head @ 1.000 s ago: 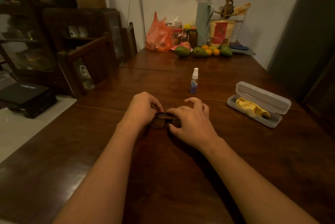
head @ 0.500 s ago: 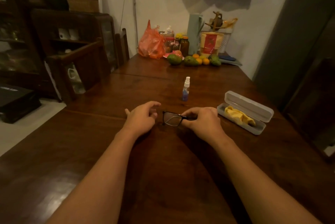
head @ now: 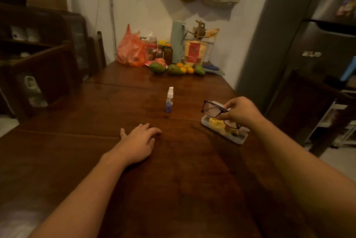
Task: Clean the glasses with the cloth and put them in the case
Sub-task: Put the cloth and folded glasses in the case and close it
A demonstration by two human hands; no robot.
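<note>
Head view takes in the long wooden table (head: pixel 173 180), where the two hands have parted since half a second ago. The left hand (head: pixel 137 141) has let go of the frame and now lies flat on the wood, fingers straight, holding nothing. The right hand (head: pixel 240 111) has gone off to the right and hangs over the open case (head: pixel 241 140). It pinches the glasses (head: pixel 212 109) between thumb and fingertips, lifted clear of the table and in the air just above the tray.

The yellow cloth (head: pixel 216 124) still lies bundled inside the case (untouched, as far as I can judge), so the lenses are probably not wiped yet. The useful step now looks to be taking the cloth out, not laying the glasses in. The small spray bottle (head: pixel 169 100) stands where it stood, well apart from both hands.

Much is hard to read in this dim light. The case lid is almost wholly hidden behind the right hand and the frame. The nearer lens overlaps the cloth, so I cannot tell whether the glasses touch it or hang free. Whether the glasses' arms are folded or open is also unclear.
</note>
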